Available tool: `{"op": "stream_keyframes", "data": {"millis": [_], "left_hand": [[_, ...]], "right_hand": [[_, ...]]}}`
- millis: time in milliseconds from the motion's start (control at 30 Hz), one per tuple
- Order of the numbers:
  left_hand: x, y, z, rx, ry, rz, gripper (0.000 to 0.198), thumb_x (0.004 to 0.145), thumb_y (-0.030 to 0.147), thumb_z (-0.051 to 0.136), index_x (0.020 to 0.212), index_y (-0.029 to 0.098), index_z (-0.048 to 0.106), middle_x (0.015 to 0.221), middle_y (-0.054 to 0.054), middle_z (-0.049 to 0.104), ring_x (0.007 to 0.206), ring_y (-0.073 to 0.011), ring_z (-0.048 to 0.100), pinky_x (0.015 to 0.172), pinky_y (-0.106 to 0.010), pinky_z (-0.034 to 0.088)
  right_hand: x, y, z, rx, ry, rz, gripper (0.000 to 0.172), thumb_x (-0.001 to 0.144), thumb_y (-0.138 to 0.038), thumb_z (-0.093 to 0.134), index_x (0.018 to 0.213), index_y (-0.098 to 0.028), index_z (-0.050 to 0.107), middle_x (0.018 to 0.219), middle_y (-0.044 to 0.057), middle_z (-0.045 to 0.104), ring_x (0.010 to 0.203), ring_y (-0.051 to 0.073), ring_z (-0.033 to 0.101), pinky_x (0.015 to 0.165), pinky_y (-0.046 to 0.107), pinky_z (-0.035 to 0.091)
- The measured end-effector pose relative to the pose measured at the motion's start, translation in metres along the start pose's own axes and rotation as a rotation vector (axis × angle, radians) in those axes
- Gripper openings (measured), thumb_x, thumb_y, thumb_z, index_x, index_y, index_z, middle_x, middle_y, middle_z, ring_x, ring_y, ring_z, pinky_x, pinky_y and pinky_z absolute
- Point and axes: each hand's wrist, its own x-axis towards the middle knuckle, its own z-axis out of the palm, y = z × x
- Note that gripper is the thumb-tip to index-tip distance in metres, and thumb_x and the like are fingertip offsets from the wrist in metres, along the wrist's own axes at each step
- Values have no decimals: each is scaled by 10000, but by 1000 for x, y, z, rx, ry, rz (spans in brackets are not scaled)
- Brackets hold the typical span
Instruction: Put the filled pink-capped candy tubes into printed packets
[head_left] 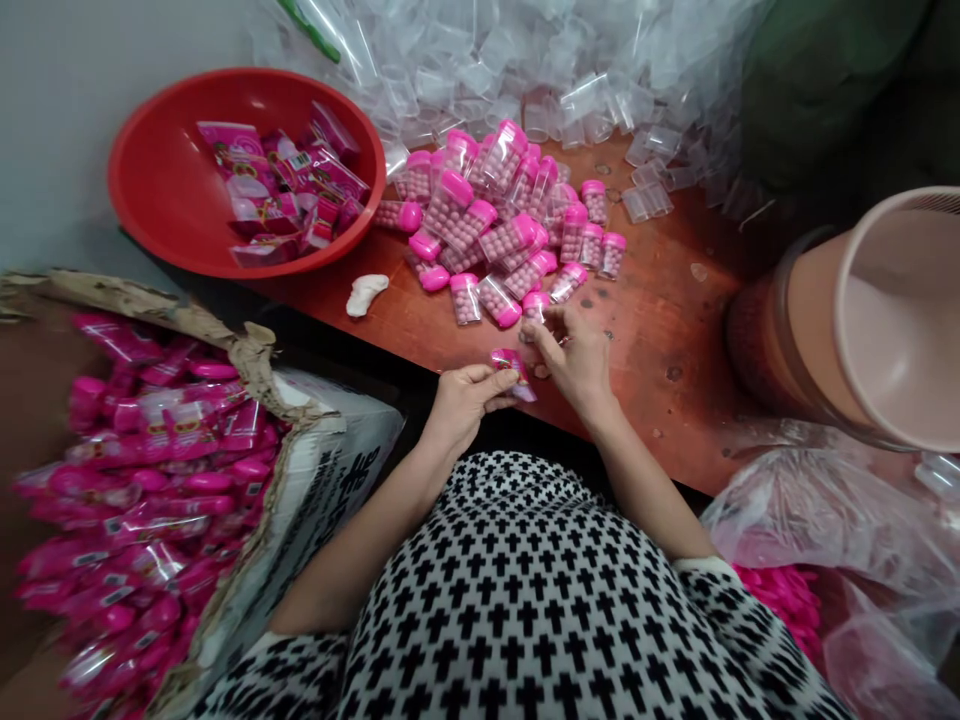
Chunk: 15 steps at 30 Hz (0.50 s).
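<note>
One red bowl (169, 205) sits left of the heaped capped jars (495, 222), too overlapped to count. Two forearms slant inward before that heap. The left hand (466, 395) pinches one printed pink packet (513, 370), thumb against bent fingers; the right hand (581, 350), fingers half curled, reaches one jar (535, 303) at the heap's near edge; I cannot tell whether it is gripped.

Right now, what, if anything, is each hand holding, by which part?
The left hand pinches a pink packet by its left side. The right hand is at the lower end of a pink-capped container; grip unclear.
</note>
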Motion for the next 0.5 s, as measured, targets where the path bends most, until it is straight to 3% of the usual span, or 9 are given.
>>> {"op": "stream_keyframes", "data": {"millis": [67, 133, 267, 367, 500], "left_hand": [[2, 1, -1, -97, 55, 18, 363, 467, 324, 923, 631, 95, 694, 654, -34, 695, 597, -127, 657, 626, -261, 577], [4, 3, -2, -185, 91, 29, 363, 467, 296, 925, 653, 97, 685, 659, -26, 694, 573, -120, 649, 591, -250, 572], [7, 7, -5, -303, 115, 25, 250, 613, 235, 863, 704, 111, 667, 705, -36, 710, 613, -133, 676, 593, -246, 576], [11, 10, -6, -380, 125, 2, 149, 724, 189, 785, 730, 116, 654, 726, -46, 719, 652, -146, 695, 651, -271, 597], [17, 10, -2, -502, 161, -31, 68, 815, 153, 702, 775, 123, 657, 721, -40, 721, 656, -131, 697, 660, -247, 593]], "right_hand": [[8, -3, -1, -371, -13, -33, 436, 850, -509, 617, 1064, -130, 592, 1070, 157, 664, 992, 269, 619, 822, 381, 481], [14, -6, 0, -597, -85, 1, 510, 853, -521, 610, 1132, -97, 564, 1147, 211, 639, 1057, 317, 605, 814, 389, 481], [20, -6, -2, -727, -152, 81, 454, 881, -433, 567, 1164, -78, 574, 1111, 210, 677, 949, 317, 653, 769, 380, 486], [15, -1, -12, -588, -91, 76, 305, 900, -348, 493, 1026, -115, 645, 957, 143, 717, 831, 258, 664, 751, 360, 491], [-12, 0, -24, 123, -109, 98, 271, 891, -392, 500, 842, -172, 651, 705, 29, 673, 615, 157, 628, 623, 296, 519]]}}
